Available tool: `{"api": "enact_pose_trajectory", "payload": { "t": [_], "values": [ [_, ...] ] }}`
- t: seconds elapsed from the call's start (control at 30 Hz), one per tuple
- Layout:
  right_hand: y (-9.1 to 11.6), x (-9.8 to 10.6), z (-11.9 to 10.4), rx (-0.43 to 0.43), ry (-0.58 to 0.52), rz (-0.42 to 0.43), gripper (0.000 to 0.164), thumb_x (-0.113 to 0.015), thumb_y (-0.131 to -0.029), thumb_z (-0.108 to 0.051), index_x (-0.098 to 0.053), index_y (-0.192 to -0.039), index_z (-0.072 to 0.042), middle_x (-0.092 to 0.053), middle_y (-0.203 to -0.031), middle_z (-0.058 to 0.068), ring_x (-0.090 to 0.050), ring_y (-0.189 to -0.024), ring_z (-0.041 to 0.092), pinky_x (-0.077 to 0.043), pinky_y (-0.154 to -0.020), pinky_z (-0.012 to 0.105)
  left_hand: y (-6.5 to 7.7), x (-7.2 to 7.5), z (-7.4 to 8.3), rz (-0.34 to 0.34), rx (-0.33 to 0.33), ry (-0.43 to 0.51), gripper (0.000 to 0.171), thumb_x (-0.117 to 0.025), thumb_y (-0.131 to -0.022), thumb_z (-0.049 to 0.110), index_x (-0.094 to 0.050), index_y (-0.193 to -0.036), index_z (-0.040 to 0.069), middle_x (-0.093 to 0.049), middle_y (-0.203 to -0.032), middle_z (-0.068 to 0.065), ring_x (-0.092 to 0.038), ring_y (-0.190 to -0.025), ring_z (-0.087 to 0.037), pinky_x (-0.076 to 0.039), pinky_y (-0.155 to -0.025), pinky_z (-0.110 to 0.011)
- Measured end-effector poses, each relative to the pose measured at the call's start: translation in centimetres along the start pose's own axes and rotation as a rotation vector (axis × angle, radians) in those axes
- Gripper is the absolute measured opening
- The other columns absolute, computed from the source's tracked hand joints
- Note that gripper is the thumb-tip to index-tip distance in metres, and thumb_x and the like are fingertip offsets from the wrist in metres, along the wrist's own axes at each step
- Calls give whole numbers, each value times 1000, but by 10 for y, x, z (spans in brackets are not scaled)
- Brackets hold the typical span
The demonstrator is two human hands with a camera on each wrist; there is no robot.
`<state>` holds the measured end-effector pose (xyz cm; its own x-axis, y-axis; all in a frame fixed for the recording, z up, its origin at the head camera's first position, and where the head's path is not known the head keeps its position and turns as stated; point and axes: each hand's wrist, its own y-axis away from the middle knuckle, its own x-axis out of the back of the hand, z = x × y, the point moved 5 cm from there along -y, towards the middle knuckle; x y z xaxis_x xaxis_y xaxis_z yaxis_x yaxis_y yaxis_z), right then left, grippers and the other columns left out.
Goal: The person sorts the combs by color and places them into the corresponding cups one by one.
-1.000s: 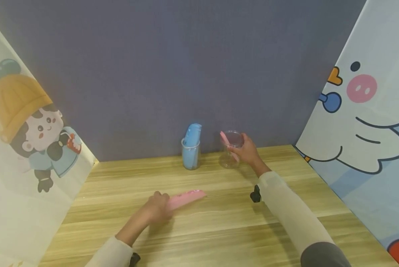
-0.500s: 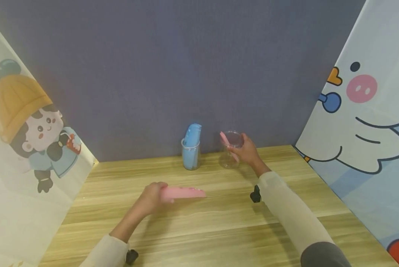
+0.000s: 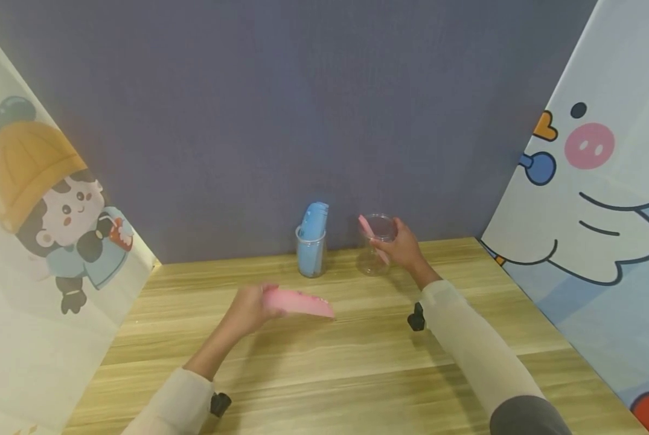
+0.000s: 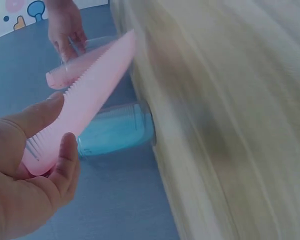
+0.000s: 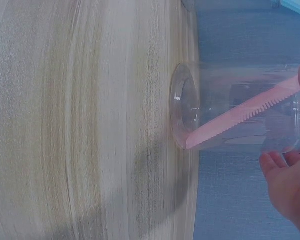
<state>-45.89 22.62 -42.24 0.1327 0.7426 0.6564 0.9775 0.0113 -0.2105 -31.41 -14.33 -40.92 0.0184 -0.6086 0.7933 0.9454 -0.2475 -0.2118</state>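
Observation:
My left hand (image 3: 250,309) holds a pink comb (image 3: 302,303) by one end above the table, its other end pointing right. In the left wrist view the comb (image 4: 92,95) lies between thumb and fingers, teeth visible along one edge. My right hand (image 3: 404,249) grips the upper part of a clear plastic cup (image 3: 369,266) standing upright near the back wall. A second pink comb (image 5: 240,114) leans slantwise inside that cup. Left of it stands another clear cup (image 3: 300,238) with blue comb-like pieces (image 3: 314,220) poking above its rim.
A wood-grain table (image 3: 324,374) lies under both hands. The grey back wall (image 3: 324,109) rises right behind the two cups. Side panels with cartoon figures, a child (image 3: 79,205) on the left and a white bird (image 3: 590,211) on the right, flank the table.
My left hand has lifted and moved slightly away from me with the pink comb, turning it so its free end now tips a little downward. The right hand stays at its cup.

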Motion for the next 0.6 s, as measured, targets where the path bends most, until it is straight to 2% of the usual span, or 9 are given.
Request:
{"api": "enact_pose_trajectory", "payload": {
  "t": [0.13,0.4,0.6],
  "values": [
    [0,0,-1,12,1,5,103,-79,-88,-41,-21,-158,7,-40,-154,33,-43,-140,48,-39,-117,59,-11,3,2,15,9,26,61,-89,-77,17,-66,-128,-6,-72,-120,-24,-70,-101,-31,-58,-88,-47],
    [0,0,-1,10,-8,8,101,-79,-88,-39,-21,-157,7,-39,-154,33,-44,-139,48,-40,-116,59,-31,4,6,11,75,82,63,-87,-81,21,-63,-135,0,-68,-131,-21,-66,-117,-36,-54,-99,-51],
    [1,1,-2,-8,-15,-3,103,-79,-88,-38,-18,-159,6,-35,-157,33,-41,-142,48,-37,-118,59,-45,7,19,39,40,103,64,-88,-80,23,-63,-134,-1,-69,-130,-22,-67,-116,-36,-54,-98,-50]
  ]
}}
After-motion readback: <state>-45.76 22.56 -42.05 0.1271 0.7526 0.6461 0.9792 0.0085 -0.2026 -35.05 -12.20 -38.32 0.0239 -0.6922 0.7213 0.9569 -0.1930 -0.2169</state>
